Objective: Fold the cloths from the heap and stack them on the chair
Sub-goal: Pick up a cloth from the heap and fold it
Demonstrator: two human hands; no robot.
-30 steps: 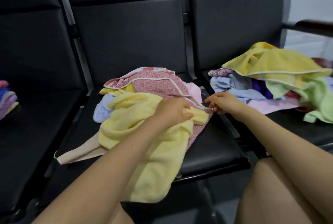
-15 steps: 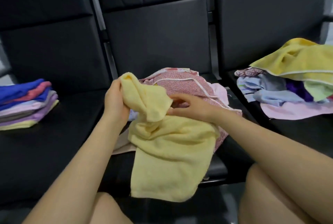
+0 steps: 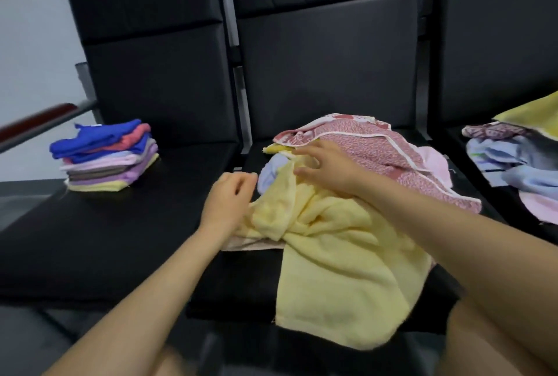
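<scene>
A pale yellow towel [image 3: 341, 257] lies bunched on the middle seat [image 3: 241, 285], its lower part hanging over the front edge, against the heap of cloths [image 3: 371, 149]. The left hand [image 3: 229, 203], fingers loosely curled, rests at the towel's left edge; whether it grips is unclear. The right hand [image 3: 326, 167], fingers spread, presses on the towel. Folded cloths [image 3: 105, 155] are stacked on the left chair [image 3: 145, 73].

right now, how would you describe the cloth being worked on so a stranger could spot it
Of the three black seats, look at the middle seat. The pale yellow towel lies crumpled at its front and hangs over the edge, under both hands. It is plain and fluffy, unlike the red patterned cloth with white trim behind it.
</scene>
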